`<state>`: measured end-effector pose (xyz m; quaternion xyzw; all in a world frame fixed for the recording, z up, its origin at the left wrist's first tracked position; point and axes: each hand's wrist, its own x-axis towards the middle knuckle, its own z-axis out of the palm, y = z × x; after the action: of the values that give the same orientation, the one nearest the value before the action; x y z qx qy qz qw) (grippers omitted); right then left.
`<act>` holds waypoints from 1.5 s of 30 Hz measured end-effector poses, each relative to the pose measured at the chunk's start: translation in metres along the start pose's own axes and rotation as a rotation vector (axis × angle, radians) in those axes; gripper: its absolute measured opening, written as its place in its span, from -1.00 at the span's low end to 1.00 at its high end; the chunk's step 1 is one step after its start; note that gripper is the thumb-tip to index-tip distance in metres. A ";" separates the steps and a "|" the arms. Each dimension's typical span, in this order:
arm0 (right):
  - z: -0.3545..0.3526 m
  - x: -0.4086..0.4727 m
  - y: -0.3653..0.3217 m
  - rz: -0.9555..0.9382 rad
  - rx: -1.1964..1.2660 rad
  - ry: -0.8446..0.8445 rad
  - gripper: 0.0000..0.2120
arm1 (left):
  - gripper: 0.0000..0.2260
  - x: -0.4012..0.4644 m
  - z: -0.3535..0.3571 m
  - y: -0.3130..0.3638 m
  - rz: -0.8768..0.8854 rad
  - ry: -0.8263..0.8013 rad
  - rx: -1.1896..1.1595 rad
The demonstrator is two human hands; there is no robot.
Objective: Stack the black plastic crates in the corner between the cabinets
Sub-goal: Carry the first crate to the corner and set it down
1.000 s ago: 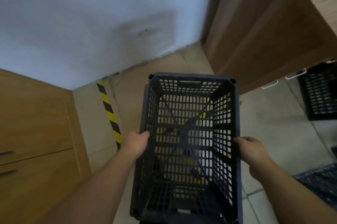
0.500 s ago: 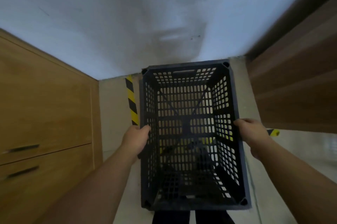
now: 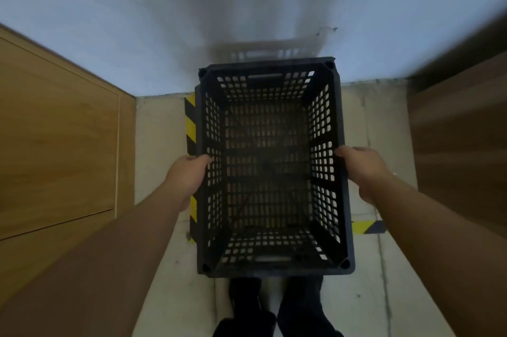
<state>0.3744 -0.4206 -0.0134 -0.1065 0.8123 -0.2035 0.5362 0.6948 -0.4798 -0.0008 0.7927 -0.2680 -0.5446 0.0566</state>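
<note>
A black perforated plastic crate [image 3: 270,268] is in front of me, open side up, over the floor between two wooden cabinets. My left hand [image 3: 186,177] grips its left rim at mid-length. My right hand [image 3: 365,172] grips the right rim opposite. The crate's far end is close to the white wall [image 3: 247,7]. Whether it rests on the floor or hangs above it I cannot tell. No other crate shows in this view.
A wooden cabinet [image 3: 57,139] flanks the left, another cabinet [image 3: 461,150] the right, blurred. Yellow-black hazard tape [image 3: 190,128] runs along the floor beside the crate's left side, with another piece [image 3: 366,227] at right. My dark shoes [image 3: 274,306] stand just behind the crate.
The view has swung so the crate sits square between the cabinets. The crate has moved forward toward the wall and lower. Both hands keep the same grip on its rims.
</note>
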 end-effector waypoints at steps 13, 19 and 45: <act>0.021 0.000 0.003 -0.102 -0.270 0.020 -0.40 | -0.50 0.004 0.015 -0.009 0.108 0.001 0.205; 0.000 -0.056 0.002 -0.151 -0.367 -0.031 -0.31 | -0.47 -0.053 0.015 0.014 0.319 -0.064 0.438; -0.112 -0.330 0.179 -0.094 -0.112 0.448 -0.28 | -0.50 -0.339 0.099 -0.017 0.812 -0.443 0.954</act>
<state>0.4128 -0.1069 0.2189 -0.1260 0.9151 -0.2016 0.3257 0.5234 -0.2803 0.2350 0.4363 -0.7623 -0.4518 -0.1564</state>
